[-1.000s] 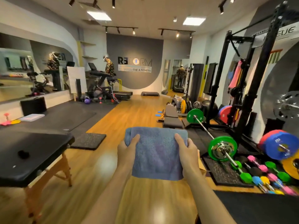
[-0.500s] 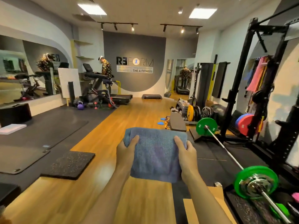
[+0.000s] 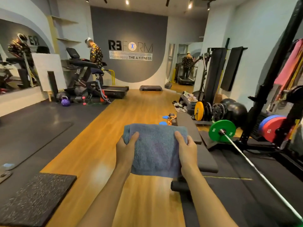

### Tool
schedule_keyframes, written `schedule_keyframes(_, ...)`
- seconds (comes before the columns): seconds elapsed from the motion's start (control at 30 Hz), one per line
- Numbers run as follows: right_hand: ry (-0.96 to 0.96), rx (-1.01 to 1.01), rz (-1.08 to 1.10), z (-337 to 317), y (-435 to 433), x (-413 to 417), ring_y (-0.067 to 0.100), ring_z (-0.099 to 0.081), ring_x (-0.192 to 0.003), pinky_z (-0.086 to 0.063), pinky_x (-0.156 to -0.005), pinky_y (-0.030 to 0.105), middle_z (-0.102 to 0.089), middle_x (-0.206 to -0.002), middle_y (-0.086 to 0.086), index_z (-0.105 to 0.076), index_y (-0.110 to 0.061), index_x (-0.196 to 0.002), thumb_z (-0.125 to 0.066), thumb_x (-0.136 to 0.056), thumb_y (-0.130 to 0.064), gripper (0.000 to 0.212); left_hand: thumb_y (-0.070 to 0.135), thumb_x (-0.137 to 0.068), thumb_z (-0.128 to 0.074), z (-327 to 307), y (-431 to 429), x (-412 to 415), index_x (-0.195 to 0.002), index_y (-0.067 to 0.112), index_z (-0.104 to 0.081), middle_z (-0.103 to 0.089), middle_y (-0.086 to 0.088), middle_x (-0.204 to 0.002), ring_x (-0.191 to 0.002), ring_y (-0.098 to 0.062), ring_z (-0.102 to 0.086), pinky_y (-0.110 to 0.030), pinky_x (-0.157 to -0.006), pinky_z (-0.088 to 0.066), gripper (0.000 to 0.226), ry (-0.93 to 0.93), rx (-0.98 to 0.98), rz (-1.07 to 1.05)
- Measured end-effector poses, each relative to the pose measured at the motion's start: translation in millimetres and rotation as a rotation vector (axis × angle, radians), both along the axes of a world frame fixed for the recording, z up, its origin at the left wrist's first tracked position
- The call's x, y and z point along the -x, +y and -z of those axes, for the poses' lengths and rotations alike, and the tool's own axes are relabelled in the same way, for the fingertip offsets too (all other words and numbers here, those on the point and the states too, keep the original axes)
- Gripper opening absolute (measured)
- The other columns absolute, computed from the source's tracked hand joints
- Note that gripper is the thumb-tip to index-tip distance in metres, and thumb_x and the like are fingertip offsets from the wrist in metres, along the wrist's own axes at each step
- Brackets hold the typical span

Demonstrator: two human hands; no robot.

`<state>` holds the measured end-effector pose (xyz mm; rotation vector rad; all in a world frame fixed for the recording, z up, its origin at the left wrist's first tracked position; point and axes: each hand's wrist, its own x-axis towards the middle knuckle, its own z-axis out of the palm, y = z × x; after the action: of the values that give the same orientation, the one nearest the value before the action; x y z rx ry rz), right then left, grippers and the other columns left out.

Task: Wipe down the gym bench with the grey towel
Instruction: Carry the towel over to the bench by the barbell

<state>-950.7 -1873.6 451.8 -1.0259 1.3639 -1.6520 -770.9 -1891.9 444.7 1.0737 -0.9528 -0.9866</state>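
The folded grey towel [image 3: 156, 149] is pinched at its left edge by the left hand [image 3: 127, 148] and at its right edge by the right hand [image 3: 186, 149], thumbs on top, and is held up in the air. The gym bench [image 3: 195, 140] lies just behind and to the right, not yet touched, so no wiping appears to have begun. On the far wall "REFORM" and "THE A FITNESS" [image 3: 130, 50] can be read.
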Motion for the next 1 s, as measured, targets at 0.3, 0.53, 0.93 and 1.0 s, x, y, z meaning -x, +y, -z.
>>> schedule_keyframes(0.3, 0.041, 0.011, 0.092, 10, -362, 22, 0.012, -0.068, -0.088, -0.053, -0.077, 0.034, -0.071, -0.089, -0.006, -0.064, -0.024, -0.091, -0.062, -0.083, -0.052, 0.029, 0.036, -0.084, -0.066, 7, -363, 23, -0.092, 0.020, -0.069, -0.075, 0.004, -0.086, -0.078, -0.012, -0.071, -0.030, -0.065, -0.054, 0.019, 0.007, -0.037, 0.070)
schedule_keyframes(0.53, 0.002, 0.022, 0.081, 9, -633, 32, 0.005, -0.068, -0.079, -0.046, -0.062, 0.021, -0.072, -0.088, -0.005, -0.066, -0.019, -0.093, -0.064, -0.085, -0.048, 0.030, 0.035, -0.084, -0.069, 1, -632, 34, -0.094, 0.021, -0.070, -0.076, 0.003, -0.090, -0.083, -0.012, -0.072, -0.030, -0.070, -0.055, 0.017, 0.021, -0.026, 0.049)
schedule_keyframes(0.93, -0.007, 0.011, 0.155, 30, -1064, 76, 0.005, -0.068, -0.078, -0.050, -0.062, 0.021, -0.071, -0.084, -0.006, -0.064, -0.016, -0.092, -0.064, -0.083, -0.051, 0.037, 0.034, -0.083, -0.070, 24, -1086, 81, -0.092, 0.022, -0.069, -0.074, 0.005, -0.090, -0.085, -0.011, -0.070, -0.033, -0.073, -0.055, 0.016, 0.019, -0.028, 0.108)
schedule_keyframes(1.0, -0.002, -0.008, 0.186, 27, -1119, 95, 0.000, -0.067, -0.075, -0.048, -0.056, 0.014, -0.071, -0.082, -0.012, -0.064, -0.020, -0.090, -0.066, -0.082, -0.052, 0.033, 0.035, -0.082, -0.070, 23, -1151, 105, -0.091, 0.023, -0.069, -0.074, 0.006, -0.091, -0.087, -0.011, -0.070, -0.034, -0.076, -0.055, 0.015, 0.012, -0.049, 0.140)
